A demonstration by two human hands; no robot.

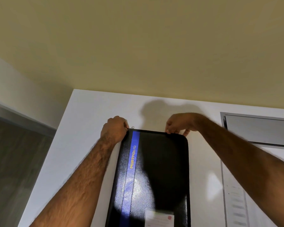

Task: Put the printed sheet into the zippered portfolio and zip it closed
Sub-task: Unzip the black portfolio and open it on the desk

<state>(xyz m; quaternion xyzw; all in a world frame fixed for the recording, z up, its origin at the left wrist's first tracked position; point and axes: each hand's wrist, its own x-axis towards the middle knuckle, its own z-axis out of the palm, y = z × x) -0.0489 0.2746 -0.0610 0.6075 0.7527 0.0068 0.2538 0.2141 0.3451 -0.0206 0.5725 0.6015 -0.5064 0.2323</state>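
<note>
A black zippered portfolio (pixel 161 169) with a blue stripe and gold "PORTFOLIO" lettering lies closed flat on a white table (pixel 82 145). My left hand (pixel 114 131) grips its far left corner, beside a small metal zipper pull (pixel 132 127). My right hand (pixel 179 124) pinches the far edge near the right corner, fingers closed on the zipper line. A white label (pixel 159 217) with a red mark sits on the cover near me. A printed sheet (pixel 234 199) lies on the table to the right of the portfolio.
A grey laptop or tray (pixel 259 130) sits at the far right of the table. A yellowish wall rises behind the table. Dark wood floor (pixel 15 161) shows at the left, past the table's edge.
</note>
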